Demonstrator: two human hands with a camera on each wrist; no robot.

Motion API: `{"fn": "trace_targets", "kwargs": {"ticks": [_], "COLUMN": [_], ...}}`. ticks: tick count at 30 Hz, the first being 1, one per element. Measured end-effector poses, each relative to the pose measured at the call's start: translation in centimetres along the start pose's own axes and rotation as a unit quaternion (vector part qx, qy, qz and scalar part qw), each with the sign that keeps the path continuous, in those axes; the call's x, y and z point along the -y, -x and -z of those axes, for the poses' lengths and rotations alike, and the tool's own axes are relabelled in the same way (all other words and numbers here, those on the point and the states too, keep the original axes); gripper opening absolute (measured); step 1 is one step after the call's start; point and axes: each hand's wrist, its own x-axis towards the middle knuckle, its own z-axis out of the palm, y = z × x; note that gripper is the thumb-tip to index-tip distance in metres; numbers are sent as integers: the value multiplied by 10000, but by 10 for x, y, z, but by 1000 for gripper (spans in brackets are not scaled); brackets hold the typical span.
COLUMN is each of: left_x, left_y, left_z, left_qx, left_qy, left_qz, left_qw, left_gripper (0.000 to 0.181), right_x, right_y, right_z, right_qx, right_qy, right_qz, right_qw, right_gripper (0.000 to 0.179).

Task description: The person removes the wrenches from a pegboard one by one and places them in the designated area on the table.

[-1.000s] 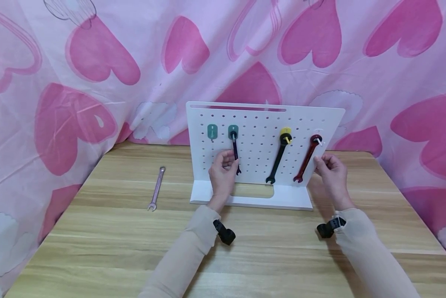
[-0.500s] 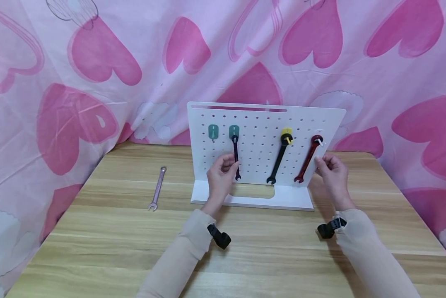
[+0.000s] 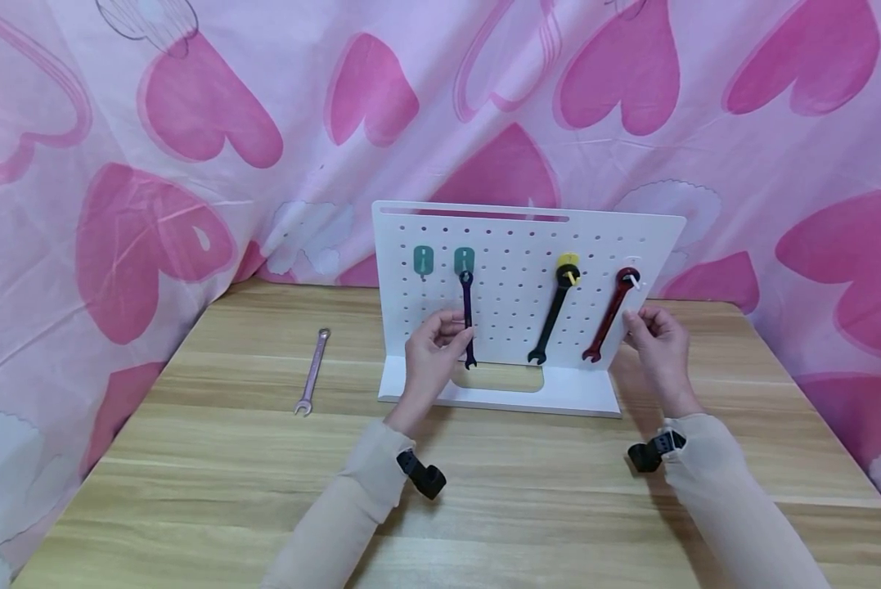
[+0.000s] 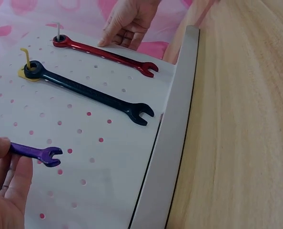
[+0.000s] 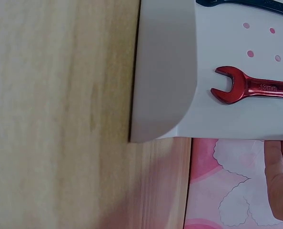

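Observation:
My left hand (image 3: 431, 356) pinches a purple wrench (image 3: 468, 307) between thumb and fingers, in front of a white pegboard (image 3: 514, 245). The wrench hangs upright, its ring end just below the right-hand green hook (image 3: 465, 259); whether it is clear of the peg I cannot tell. In the left wrist view, the open jaw of the purple wrench (image 4: 48, 156) points away from the fingers. My right hand (image 3: 661, 352) grips the pegboard's right edge, beside a hanging red wrench (image 3: 606, 321). A dark wrench (image 3: 550, 323) hangs from a yellow hook (image 3: 573, 276).
On the wooden table (image 3: 528, 491), left of the board, lies a silvery wrench (image 3: 312, 372). Another green hook (image 3: 423, 259) at the board's left bears nothing. The board's white base (image 3: 573, 401) reaches forward on the table. A pink heart-print cloth (image 3: 249, 221) hangs behind.
The left hand has drawn the purple wrench downward, its ring end dropping from over the green hook to just below it. The right hand stays on the board's edge.

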Motion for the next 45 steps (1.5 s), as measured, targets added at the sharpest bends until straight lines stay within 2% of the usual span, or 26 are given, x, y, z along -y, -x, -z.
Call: {"fn": "trace_targets", "kwargs": {"ticks": [9,15,28,39,45], "left_x": [-11,-17,-26,-34,-34], "left_y": [5,8,10,10,10], "left_z": [9,15,21,24,25], "left_qx": [584,804,928,983,1013], "left_qy": [466,695,1184,1292,1324], "left_qz": [681,887,1300,1347,1422], "left_qw": [9949,9904,9800,9775,9757], "left_gripper": [25,27,31,31,30], "right_x": [13,14,13,-4,8], "right_y": [8,10,9,-2,5], "right_z": [-4,-4,-3,2,-1], "right_qx": [5,56,-16,-5,112], "right_qy": [239,170,11,66,85], "right_qz": [-35,-1,-44,-6,22], "right_qw": [9997,9998,10000,10000,9999], "right_gripper": [7,7,6,9,8]}}
